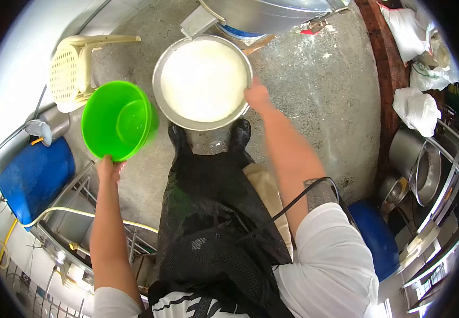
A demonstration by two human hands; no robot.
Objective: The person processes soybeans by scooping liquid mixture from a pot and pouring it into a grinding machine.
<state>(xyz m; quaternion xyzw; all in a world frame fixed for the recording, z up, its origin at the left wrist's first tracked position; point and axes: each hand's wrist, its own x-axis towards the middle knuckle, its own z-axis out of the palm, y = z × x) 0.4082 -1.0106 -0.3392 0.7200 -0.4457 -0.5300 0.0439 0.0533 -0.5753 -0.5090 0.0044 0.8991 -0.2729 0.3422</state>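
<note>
- The left hand (111, 169) is closed on the near rim of a green bucket (100, 123), whose mouth faces up toward the camera.
- The right hand (257, 96) is closed on the right edge of a metal bowl (158, 87); its exact finger grip is too blurred to tell.
- The bowl holds a broad white mass (204, 79) and sits just ahead of the boots (240, 135); whether it rests on the floor (314, 116) cannot be told.
- The bucket is left of the bowl, with a narrow gap between them.
- A metal spout (199, 22) juts toward the bowl's far rim, beside a large vat (272, 13).
- A cream chair (65, 74) is just beyond the bucket.
- Left of the person are a blue barrel (36, 180) and a pale hose (70, 208).
- At far right, white sacks (401, 32) lie beyond a metal pot (405, 151).
</note>
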